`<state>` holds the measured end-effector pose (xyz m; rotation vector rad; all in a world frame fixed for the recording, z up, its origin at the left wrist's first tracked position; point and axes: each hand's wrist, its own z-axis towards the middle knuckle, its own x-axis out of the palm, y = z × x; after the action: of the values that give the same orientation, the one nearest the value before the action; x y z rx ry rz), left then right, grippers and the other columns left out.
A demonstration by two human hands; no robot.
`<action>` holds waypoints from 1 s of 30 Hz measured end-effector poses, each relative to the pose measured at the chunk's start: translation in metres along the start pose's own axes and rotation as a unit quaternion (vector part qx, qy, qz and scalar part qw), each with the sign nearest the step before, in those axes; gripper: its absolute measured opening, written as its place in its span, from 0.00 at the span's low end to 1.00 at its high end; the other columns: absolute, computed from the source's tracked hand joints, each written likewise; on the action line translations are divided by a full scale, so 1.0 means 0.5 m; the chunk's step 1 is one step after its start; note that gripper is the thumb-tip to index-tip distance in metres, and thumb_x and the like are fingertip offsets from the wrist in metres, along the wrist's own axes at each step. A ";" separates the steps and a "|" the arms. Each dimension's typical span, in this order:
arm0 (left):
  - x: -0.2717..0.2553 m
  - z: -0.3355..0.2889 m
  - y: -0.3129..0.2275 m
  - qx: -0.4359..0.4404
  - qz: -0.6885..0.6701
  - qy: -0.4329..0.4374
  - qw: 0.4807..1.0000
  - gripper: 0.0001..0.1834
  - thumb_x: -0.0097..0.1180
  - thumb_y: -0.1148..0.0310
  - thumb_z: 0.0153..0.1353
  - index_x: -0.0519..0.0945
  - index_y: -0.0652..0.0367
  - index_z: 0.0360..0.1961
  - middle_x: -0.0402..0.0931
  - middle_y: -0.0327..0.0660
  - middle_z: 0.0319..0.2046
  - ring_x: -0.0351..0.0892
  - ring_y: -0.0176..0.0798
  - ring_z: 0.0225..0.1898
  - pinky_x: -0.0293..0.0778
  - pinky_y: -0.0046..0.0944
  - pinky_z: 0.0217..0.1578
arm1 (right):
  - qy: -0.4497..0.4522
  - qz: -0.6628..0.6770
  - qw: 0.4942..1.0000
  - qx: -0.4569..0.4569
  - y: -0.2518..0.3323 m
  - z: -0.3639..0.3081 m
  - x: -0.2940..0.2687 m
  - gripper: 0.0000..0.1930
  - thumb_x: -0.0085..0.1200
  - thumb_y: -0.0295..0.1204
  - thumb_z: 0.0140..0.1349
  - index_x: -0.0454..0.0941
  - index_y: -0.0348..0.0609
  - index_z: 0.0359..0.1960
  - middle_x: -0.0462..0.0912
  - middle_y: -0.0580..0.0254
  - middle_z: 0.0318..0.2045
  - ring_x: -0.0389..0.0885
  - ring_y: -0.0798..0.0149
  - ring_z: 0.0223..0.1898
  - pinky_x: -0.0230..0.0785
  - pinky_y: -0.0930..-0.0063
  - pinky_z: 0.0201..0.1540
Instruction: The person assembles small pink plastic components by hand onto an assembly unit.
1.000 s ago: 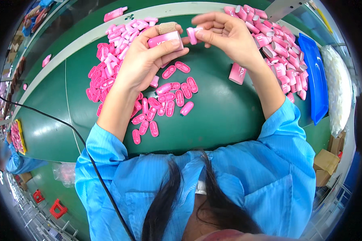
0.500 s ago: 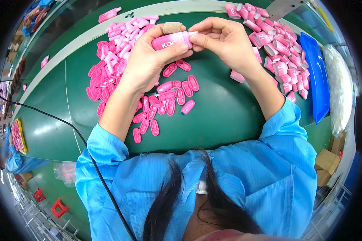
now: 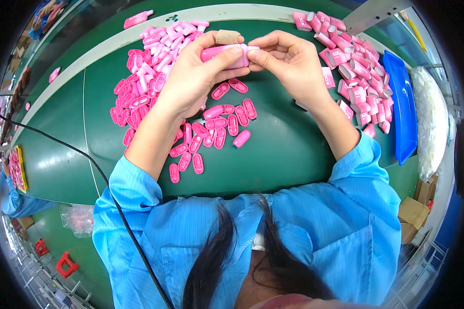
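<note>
My left hand (image 3: 191, 77) wraps round a pink bottle-shaped plastic casing (image 3: 211, 53), its thumb lying across the front. A tan wrap covers one of its fingers. At the casing's narrow, pale end, the thumb and fingers of my right hand (image 3: 294, 62) pinch the neck. The casing lies roughly level above the far part of the green table (image 3: 273, 149). Below my left hand are several open pink half-shells (image 3: 232, 124) and a closed pink piece (image 3: 241, 138) with a dark tip. My fingers partly hide the held casing.
A heap of pink shells and pale-necked parts (image 3: 139, 95) spreads at the left. Pink printed sleeves (image 3: 363, 77) are piled at the right, beside a blue tray (image 3: 403, 113) and a white plastic bag (image 3: 430, 118). A black cable (image 3: 95, 164) crosses the left side.
The casing has turned in my fingers: its white print faced me before and is out of sight now. My hands stay close together in nearly the same place.
</note>
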<state>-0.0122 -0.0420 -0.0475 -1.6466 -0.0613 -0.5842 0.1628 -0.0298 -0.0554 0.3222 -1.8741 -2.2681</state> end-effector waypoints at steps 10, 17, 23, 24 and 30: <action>0.002 0.006 0.023 -0.023 -0.028 -0.018 0.999 0.16 0.48 0.66 0.62 0.69 0.69 0.44 0.71 0.47 0.40 0.76 0.41 0.40 0.77 0.37 0.43 | 0.044 -0.023 0.997 0.053 -0.002 0.006 -0.014 0.09 0.56 0.24 0.55 0.76 0.30 0.35 0.80 0.56 0.29 0.81 0.68 0.32 0.75 0.81 0.36; 0.005 -0.010 0.005 0.007 0.040 -0.021 0.999 0.14 0.48 0.69 0.62 0.70 0.71 0.42 0.73 0.47 0.37 0.78 0.40 0.37 0.78 0.35 0.41 | 0.025 0.009 0.999 0.023 0.001 -0.005 0.005 0.08 0.56 0.22 0.54 0.77 0.29 0.34 0.80 0.57 0.29 0.81 0.68 0.32 0.76 0.79 0.36; 0.000 -0.014 0.009 0.008 0.071 -0.009 0.997 0.14 0.49 0.69 0.61 0.69 0.71 0.42 0.73 0.48 0.38 0.78 0.41 0.38 0.78 0.35 0.41 | 0.061 -0.072 0.995 0.005 0.009 -0.004 0.000 0.08 0.56 0.24 0.54 0.78 0.30 0.34 0.81 0.57 0.27 0.81 0.69 0.30 0.75 0.79 0.35; -0.002 -0.012 0.017 0.009 0.076 -0.013 0.997 0.14 0.49 0.69 0.62 0.69 0.71 0.42 0.73 0.48 0.38 0.78 0.40 0.39 0.78 0.36 0.42 | 0.062 -0.077 0.995 0.004 0.005 -0.005 -0.001 0.09 0.57 0.25 0.54 0.78 0.31 0.34 0.81 0.58 0.26 0.81 0.70 0.30 0.75 0.80 0.34; -0.029 -0.017 0.013 0.028 0.095 -0.001 0.995 0.19 0.51 0.66 0.60 0.69 0.64 0.49 0.72 0.44 0.40 0.75 0.37 0.42 0.73 0.35 0.44 | 0.058 -0.028 0.998 0.013 0.004 -0.005 0.008 0.10 0.58 0.26 0.53 0.79 0.33 0.35 0.81 0.58 0.28 0.80 0.71 0.30 0.74 0.81 0.35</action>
<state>-0.0254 -0.0467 -0.0588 -1.5784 0.0765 -0.4331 0.1600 -0.0337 -0.0542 0.5049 -1.8600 -2.2090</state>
